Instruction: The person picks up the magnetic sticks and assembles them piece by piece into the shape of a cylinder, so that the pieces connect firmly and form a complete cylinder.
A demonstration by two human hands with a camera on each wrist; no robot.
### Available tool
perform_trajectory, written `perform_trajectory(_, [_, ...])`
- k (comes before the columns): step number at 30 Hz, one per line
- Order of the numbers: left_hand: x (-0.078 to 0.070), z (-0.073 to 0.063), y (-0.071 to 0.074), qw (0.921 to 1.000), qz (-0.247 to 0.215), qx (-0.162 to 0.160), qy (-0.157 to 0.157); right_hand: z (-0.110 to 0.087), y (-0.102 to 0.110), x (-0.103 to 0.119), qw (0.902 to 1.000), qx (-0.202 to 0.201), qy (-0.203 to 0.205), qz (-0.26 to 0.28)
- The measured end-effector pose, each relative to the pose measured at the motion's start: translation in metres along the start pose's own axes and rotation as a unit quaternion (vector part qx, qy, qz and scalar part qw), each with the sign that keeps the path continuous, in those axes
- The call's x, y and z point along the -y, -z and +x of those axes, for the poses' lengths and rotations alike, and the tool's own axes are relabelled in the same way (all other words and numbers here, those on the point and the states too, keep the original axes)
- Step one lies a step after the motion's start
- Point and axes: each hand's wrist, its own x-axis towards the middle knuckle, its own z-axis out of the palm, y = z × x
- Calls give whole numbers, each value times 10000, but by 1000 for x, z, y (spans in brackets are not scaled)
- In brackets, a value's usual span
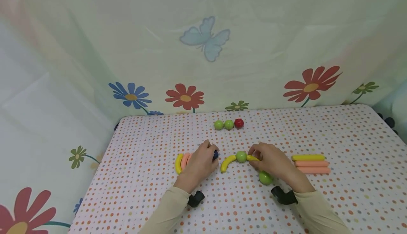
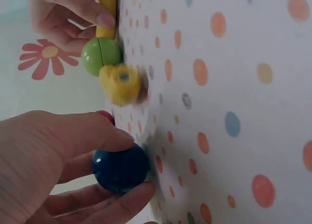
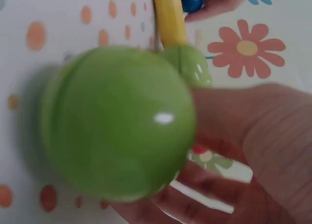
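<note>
My left hand (image 1: 201,159) holds a dark blue ball (image 2: 121,168) between thumb and fingers, low over the dotted tabletop. To its right, a curved yellow rod (image 1: 227,164) meets a green ball (image 1: 241,156), and a second curved yellow rod (image 1: 253,158) joins that ball's other side. The thumb and fingers of my right hand (image 1: 274,161) pinch this second rod, as the left wrist view also shows. Another green ball (image 3: 117,126) sits close under the right hand, large in the right wrist view; its contact with the rod is hidden.
Curved yellow (image 1: 178,164) and pink rods (image 1: 184,161) lie partly behind the left hand. Right of the right hand are a straight yellow rod (image 1: 308,157) and two pink ones (image 1: 314,170). Two green balls (image 1: 218,125) and a red ball (image 1: 239,123) line the back.
</note>
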Motion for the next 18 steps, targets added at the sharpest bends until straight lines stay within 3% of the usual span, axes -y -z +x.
perform_trajectory(6, [-3, -1, 2, 9990, -367, 163, 207, -4, 1, -9, 9979, -477, -429, 20])
perform_trajectory(18, [-20, 7, -1, 9951, -724, 105, 659, -8, -3, -7, 9961, -621, -589, 234])
